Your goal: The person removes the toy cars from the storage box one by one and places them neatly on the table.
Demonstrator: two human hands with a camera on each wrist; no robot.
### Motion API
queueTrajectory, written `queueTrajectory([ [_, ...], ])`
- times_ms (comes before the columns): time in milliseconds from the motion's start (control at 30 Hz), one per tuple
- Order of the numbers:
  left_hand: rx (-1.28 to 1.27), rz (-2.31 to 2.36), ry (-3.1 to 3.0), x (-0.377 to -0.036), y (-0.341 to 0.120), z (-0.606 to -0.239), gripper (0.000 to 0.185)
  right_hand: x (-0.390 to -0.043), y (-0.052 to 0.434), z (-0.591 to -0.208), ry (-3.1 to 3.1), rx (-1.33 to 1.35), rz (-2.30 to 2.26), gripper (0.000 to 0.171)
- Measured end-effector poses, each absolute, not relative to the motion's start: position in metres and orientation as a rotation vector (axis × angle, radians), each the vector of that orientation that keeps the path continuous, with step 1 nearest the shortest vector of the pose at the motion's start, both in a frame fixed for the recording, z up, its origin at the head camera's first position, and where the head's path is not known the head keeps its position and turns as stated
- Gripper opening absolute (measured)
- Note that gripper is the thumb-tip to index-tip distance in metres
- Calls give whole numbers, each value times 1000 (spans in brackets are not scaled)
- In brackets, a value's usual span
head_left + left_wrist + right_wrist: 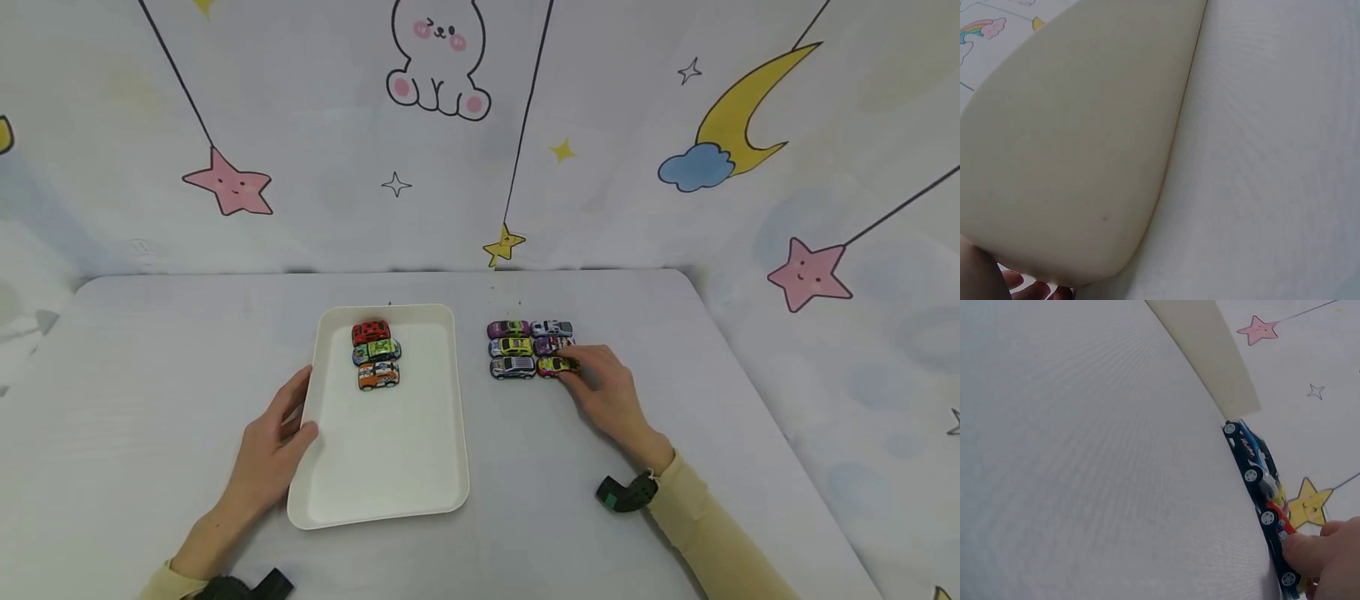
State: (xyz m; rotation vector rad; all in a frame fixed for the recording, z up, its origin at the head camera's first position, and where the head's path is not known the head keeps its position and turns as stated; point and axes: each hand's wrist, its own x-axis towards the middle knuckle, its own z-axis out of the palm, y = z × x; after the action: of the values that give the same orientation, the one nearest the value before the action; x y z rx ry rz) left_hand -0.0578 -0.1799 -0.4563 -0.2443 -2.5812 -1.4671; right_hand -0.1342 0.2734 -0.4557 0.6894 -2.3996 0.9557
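Observation:
A white tray (pixel 390 450) lies left of the middle and carries a red car (pixel 371 332), a green car (pixel 377 351) and an orange car (pixel 378 375) in a column. My left hand (pixel 288 421) grips the tray's left rim, thumb over the edge; the left wrist view shows the tray wall (pixel 1085 137) close up with my fingertips (pixel 1022 290) below it. To the right, several toy cars stand in a tight block. My right hand (pixel 581 371) pinches the yellow-and-red car (pixel 555 366) at the block's near right corner; the thumb (pixel 1307 550) presses its side (pixel 1275 519).
The block also holds a blue-and-white car (pixel 513 367), a yellow-green car (pixel 512 347), two purple cars and a silver car (pixel 552 327). A printed backdrop (pixel 480 125) walls the table's back and sides. The table edge (pixel 750 367) runs right of the cars.

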Motion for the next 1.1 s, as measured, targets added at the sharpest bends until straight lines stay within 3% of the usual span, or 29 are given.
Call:
queueTrajectory([
  [767,-243,-1468,-2578,-58,-181,-457,69,-131,268,-451,-2404,624,999,38],
  [1100,-254,-1500,-2565,-57,-180,-456,69,-128,235,-433,-2374,712,1052,36],
])
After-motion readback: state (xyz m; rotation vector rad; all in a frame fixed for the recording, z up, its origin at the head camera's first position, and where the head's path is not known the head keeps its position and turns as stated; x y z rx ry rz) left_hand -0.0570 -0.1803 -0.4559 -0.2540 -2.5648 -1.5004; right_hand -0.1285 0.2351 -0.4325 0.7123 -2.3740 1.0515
